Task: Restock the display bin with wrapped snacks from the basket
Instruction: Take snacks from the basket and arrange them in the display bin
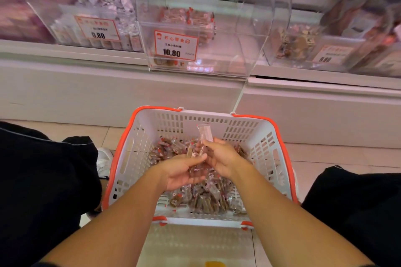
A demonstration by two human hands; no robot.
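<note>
Over the white slotted plastic shopping basket with an orange rim, both hands meet, gathering stock for the shelf above. The left hand lies palm up with its fingers loosely curled round a small bunch of clear-wrapped brown snack sticks, cupped that way, I judge, so the bunch can grow as pieces are added. The right hand pinches one clear, nearly empty-looking wrapper that stands upright above its fingers; it seems to be sorting or passing pieces across to the left palm. Both hands touch the bunch between them.

More wrapped snacks lie loose across the basket floor, directly beneath the hands and spreading toward the near wall, so the supply sits within easy reach. The basket rests on the tiled floor between the person's dark-trousered knees, just in front of the white shelf base.

Well above and beyond the hands stands the clear acrylic display bin with a red-bordered 10.80 price tag. It holds only a shallow heap of the same snacks at the back, so most of the restocking appears yet to do.
</note>
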